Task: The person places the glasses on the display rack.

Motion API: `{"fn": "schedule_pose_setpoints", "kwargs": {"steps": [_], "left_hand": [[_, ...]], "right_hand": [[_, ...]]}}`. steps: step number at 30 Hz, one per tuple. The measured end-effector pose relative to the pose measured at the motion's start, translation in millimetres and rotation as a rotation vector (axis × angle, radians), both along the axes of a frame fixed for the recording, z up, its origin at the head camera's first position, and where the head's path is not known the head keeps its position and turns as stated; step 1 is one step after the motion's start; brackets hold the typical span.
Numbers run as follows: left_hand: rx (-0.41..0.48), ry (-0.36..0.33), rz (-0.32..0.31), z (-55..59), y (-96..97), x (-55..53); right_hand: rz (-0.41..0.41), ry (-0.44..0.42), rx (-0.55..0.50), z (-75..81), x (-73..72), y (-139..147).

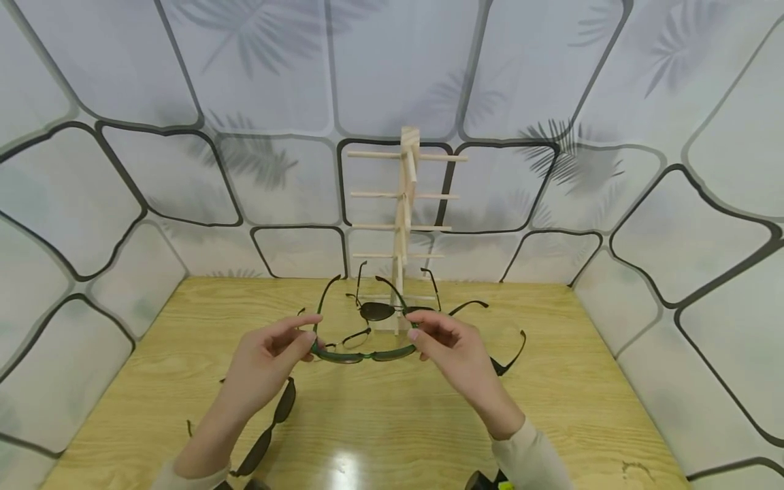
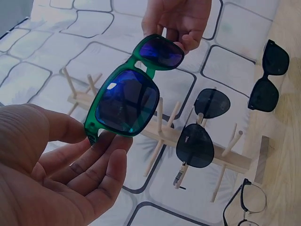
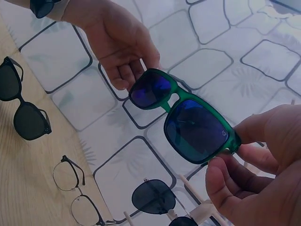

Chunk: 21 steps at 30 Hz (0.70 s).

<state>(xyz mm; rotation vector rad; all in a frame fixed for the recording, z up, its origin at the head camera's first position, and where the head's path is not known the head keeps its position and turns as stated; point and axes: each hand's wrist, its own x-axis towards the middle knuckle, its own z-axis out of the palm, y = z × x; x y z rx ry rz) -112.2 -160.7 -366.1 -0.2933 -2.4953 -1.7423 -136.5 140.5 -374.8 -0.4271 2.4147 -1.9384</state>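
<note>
Green-framed sunglasses with blue mirrored lenses are held up between both hands, temples pointing toward the rack. My left hand pinches the left hinge corner between thumb and fingers. At the opposite corner, my right hand pinches the frame the same way; the right wrist view shows thumb and fingertips at the hinge. Behind them stands a wooden glasses rack with several crossbars. Dark aviator sunglasses sit on its lowest bars, partly overlapped by the green pair in the head view.
On the wood-grain table, black sunglasses lie by the left forearm. Thin-rimmed eyeglasses lie left of the rack's base. Another dark pair is partly hidden behind the right hand. Patterned cloth walls surround the table's back and sides.
</note>
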Motion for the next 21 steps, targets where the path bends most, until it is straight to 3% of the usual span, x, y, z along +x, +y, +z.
{"fn": "schedule_pose_setpoints", "kwargs": {"steps": [12, 21], "left_hand": [[0.012, -0.037, -0.056, 13.1, 14.4, -23.2], [0.005, -0.074, -0.074, 16.3, 24.3, -40.3]], "right_hand": [[-0.054, 0.041, -0.015, 4.5, -1.9, 14.5], [-0.107, -0.019, -0.012, 12.8, -5.7, 20.4]]}}
